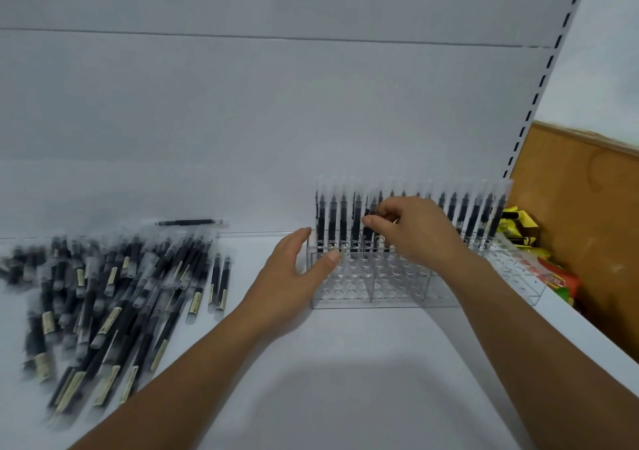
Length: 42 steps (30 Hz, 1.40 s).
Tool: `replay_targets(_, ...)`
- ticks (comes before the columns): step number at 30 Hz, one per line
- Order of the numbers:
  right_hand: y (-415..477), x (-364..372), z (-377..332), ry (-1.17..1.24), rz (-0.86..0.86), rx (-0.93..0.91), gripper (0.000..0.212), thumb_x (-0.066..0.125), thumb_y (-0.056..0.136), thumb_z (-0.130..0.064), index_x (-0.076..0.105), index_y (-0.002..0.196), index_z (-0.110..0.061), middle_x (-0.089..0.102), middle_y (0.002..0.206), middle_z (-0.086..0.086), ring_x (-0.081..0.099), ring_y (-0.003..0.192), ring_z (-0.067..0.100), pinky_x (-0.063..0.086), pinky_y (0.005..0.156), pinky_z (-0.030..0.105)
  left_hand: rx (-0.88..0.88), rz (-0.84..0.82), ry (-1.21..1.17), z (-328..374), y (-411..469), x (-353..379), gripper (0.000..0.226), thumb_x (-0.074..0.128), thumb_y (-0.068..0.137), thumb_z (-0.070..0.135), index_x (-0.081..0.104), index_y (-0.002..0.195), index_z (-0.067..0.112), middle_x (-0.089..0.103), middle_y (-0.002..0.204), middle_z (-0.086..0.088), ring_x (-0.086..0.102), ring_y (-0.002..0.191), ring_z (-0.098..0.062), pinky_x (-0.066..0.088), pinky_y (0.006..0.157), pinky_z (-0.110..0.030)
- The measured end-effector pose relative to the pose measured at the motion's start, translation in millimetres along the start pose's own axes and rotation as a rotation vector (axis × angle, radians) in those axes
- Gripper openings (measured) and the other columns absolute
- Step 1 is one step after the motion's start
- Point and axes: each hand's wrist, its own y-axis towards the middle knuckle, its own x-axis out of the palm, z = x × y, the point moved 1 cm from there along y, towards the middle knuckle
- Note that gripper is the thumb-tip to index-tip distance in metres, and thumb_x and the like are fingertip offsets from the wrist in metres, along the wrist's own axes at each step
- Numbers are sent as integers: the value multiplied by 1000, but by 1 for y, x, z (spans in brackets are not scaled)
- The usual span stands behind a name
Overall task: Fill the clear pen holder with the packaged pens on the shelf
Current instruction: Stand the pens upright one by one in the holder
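A clear pen holder (397, 285) with rows of round holes stands on the white shelf (345, 363). Several packaged black pens (480, 214) stand upright in its back row. My right hand (415, 232) pinches one upright packaged pen (371, 214) over the holder's back rows. My left hand (294, 277) rests with straight fingers against the holder's left end, thumb on its front corner. A large loose pile of packaged pens (114, 297) lies on the shelf to the left.
One unwrapped black pen (188, 222) lies alone by the back wall. Right of the shelf stands a brown cardboard box (581, 225) with yellow (517, 225) and red-green packets (560, 282) beside it. A slotted upright (539, 86) borders the shelf's right side.
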Motion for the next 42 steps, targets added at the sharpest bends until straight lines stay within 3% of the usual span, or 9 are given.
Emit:
replay_targets(3,-6,-19,-3,-40,-34,26,35,55,93,-53,70,107,-25,67,95,-9,59,82,8,44,74,26,98,24,153,7,-5,-12,66,45,85,66,35,145,38,30,152,21,26,139,0,23,112,-26)
replay_targets(9,-26,-21,-70,46,-73,-137,22,53,97,-41,71,97,-27,63,80,-19,57,73,0,44,67,20,89,103,402,8,-22,-66,35,50,93,52,57,124,39,53,132,23,48,118,2,36,98,-21)
replay_targets(14,-33,51,-139,-34,-273,-398,25,48,99,-35,66,115,-29,66,117,-7,60,107,16,45,94,33,156,236,683,-26,-72,-111,47,46,90,57,61,125,29,59,126,15,53,115,-7,40,96,-24)
replay_targets(17,-31,96,-157,-87,-357,-455,32,44,100,-41,60,124,-27,60,122,-1,54,114,23,45,95,39,113,265,812,-46,-101,-125,68,35,84,69,50,138,31,43,146,13,31,141,-12,19,114,-26)
replay_targets(21,-35,127,-153,-78,-412,-422,40,35,101,-47,55,130,-27,55,126,-3,50,117,24,45,94,40,28,197,891,-63,-115,-122,68,36,90,69,27,149,38,14,159,19,-1,147,-4,-4,115,-24)
replay_targets(26,-32,127,-140,-78,-277,-377,27,44,97,-24,64,80,-16,63,92,-3,59,84,23,47,73,34,22,186,890,-62,-105,-120,64,41,89,66,36,146,37,25,156,19,4,147,-7,3,120,-33)
replay_targets(32,-31,117,-137,-73,-254,-299,19,50,92,-16,63,106,-18,58,104,1,56,90,21,47,76,31,29,157,889,-54,-96,-128,62,39,84,71,53,133,36,49,138,19,31,139,-11,23,117,-37)
replay_targets(35,-29,114,-136,-74,-280,-228,20,53,93,-26,54,108,-15,55,100,2,54,87,22,44,70,32,64,226,886,-47,-79,-132,49,53,87,60,63,123,29,64,116,10,51,118,-15,39,103,-35)
replay_targets(42,-31,122,-139,36,-325,-112,21,53,94,-31,51,104,-13,58,93,2,53,82,22,41,66,31,10,224,953,-35,-14,-130,22,61,88,40,65,101,23,61,94,5,59,89,-18,49,74,-31)
